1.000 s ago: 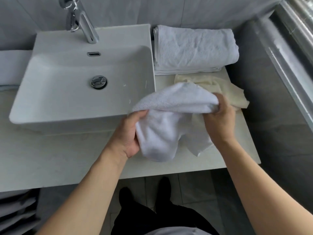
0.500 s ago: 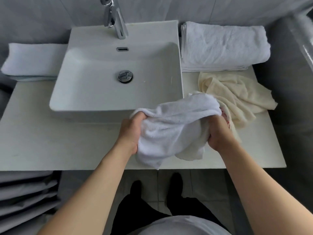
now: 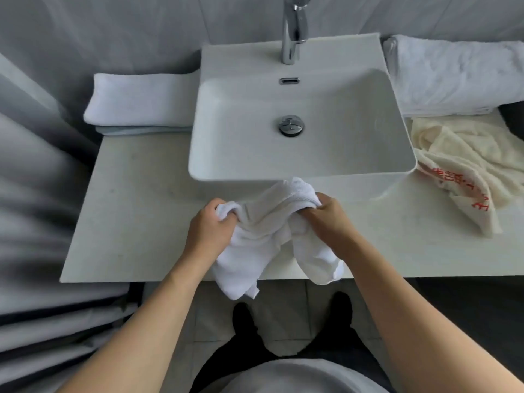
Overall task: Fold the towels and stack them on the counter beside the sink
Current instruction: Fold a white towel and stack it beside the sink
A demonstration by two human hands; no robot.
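Both hands grasp a crumpled white towel [image 3: 272, 239] over the front edge of the worktop [image 3: 136, 211], just in front of the sink [image 3: 300, 168]. The left hand [image 3: 211, 232] bunches one end in curled fingers, the right hand [image 3: 330, 219] clutches the other, and two loose tails hang below the worktop's edge. Half a second ago the towel was held further right, in front of the sink's right corner and close to the cream towel [image 3: 459, 168]; now it sits at the middle of the sink front, well apart from that cream towel, whose red lettering shows more fully. The hands have come closer together and the towel between them is more gathered. A folded white towel [image 3: 141, 103] lies on the worktop left of the sink, more fully in view than before, and a folded white stack [image 3: 453, 75] lies to the right behind the cream towel
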